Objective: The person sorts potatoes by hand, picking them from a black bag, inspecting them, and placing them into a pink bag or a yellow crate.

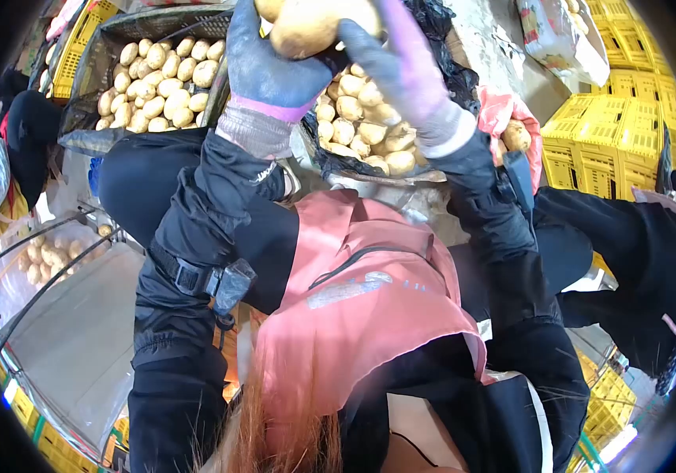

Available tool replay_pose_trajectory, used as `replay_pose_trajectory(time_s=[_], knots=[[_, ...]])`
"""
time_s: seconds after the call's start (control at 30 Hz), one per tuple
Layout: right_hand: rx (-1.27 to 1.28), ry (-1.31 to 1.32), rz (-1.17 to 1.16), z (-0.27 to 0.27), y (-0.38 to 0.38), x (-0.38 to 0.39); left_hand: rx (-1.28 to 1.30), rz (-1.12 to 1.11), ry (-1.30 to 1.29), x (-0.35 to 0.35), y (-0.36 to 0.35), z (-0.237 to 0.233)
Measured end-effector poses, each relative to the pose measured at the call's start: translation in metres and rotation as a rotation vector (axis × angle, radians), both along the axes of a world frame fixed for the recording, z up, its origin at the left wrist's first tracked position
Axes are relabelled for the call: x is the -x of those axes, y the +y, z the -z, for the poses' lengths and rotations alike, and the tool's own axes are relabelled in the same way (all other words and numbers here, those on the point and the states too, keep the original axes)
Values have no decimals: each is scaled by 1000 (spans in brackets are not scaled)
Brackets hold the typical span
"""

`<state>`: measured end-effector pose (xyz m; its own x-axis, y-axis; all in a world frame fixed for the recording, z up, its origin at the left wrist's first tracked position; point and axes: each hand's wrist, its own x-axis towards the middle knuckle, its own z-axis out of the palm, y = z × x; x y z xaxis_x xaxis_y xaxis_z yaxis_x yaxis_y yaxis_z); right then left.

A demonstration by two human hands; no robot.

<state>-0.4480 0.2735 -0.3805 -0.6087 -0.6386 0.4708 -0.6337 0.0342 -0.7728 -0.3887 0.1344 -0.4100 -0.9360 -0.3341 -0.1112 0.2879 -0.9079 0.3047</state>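
Observation:
At the top edge, my left hand, in a blue-grey and purple glove, is closed around a large potato. A second potato shows beside it, partly cut off by the frame. My right hand, in a similar glove and slightly blurred, has its thumb and fingers around the pale right end of the potatoes; its fingertips run out of view. Below and between my hands stands a container lined with black plastic, with many potatoes in it.
A black-lined crate of potatoes stands at upper left. Yellow crates are stacked at right, near a pink bag holding potatoes. More potatoes lie at left by a grey sheet. Other people's dark-clothed legs show at both sides.

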Motion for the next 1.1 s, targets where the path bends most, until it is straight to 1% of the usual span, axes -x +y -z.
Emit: replay_pose_trajectory(time_s=[0.03, 0.1, 0.13, 0.17, 0.2, 0.23, 0.27, 0.3, 0.33, 0.37, 0.4, 0.43, 0.47, 0.5, 0.53, 0.57, 0.6, 0.63, 0.67, 0.7, 0.73, 0.77, 0.83, 0.87, 0.9, 0.93, 0.97, 1.03, 1.07, 1.1], knots=[[40, 243, -60, 10, -7, 8, 3, 8, 6, -7, 3, -4], [-34, 16, -230, 13, -2, 15, -82, 120, 104, -19, -1, -8], [-54, -188, -227, 5, 4, 21, -88, 163, 321, -23, -2, -5], [-76, -390, -227, -2, 8, 26, -88, 146, 326, -30, -3, -2], [27, -732, -267, 2, 4, 28, -142, 106, 212, -38, -4, -2], [63, -430, -11, 59, 10, 61, -198, 74, 96, -44, -6, 1], [1, -442, 118, 93, 14, 77, -400, 146, 330, -52, -9, 19], [-205, -417, 182, 143, 24, 102, -403, 146, 334, -55, -3, 16], [-648, -191, 361, 163, 29, 102, -404, 124, 298, -60, 4, 11], [-720, -364, 262, 209, 31, 112, -402, 101, 261, -63, 7, 7], [-902, -350, 267, 237, 34, 100, -348, 71, 214, -63, 4, 16], [-1073, -148, 279, 246, 37, 79, -346, 65, 216, -63, 3, 14], [-1286, 78, 158, 323, 45, 90, -323, 80, 203, -61, 2, 11], [-1224, -39, 422, 257, 37, 48, -298, 94, 191, -58, 1, 9], [-1166, -104, 436, 271, 35, 54, -212, -84, -110, -46, 2, 9], [-1109, -172, 451, 287, 39, 63, -395, 45, 113, -56, 6, -1], [-838, -692, 255, 268, 43, 77, -332, -12, 27, -50, 2, 6], [-541, -903, 250, 258, 47, 77, -272, -68, -57, -43, 1, 14], [-45, -1343, 142, 247, 57, 77, -297, -38, -52, -41, -1, 16], [-37, -862, -138, 227, 68, 70, -324, -4, -46, -39, -2, 17], [-171, -432, -122, 199, 67, 58, -256, -7, -21, -39, 0, 20], [-90, -463, -191, 183, 69, 53, 697, -222, -113, -37, 9, 31], [657, -1501, -345, 115, 67, 30, -302, 134, -13, -35, 6, 21], [669, -1493, -339, 104, 67, 25, -286, 162, -59, -34, 10, 20], [632, -1367, -278, 97, 68, 20, -215, 148, -121, -33, 18, 18], [595, -1243, -217, 92, 69, 16, -213, 203, -88, -33, 22, 24], [608, -1238, -214, 88, 73, 15, -211, 255, -54, -34, 26, 30], [56, -521, 22, 79, 78, 13, -240, 309, -18, -37, 33, 25], [-11, -349, 83, 77, 80, 7, -277, 353, 20, -38, 36, 22], [2, -342, 76, 72, 79, 3, -263, 349, 26, -37, 40, 23]])
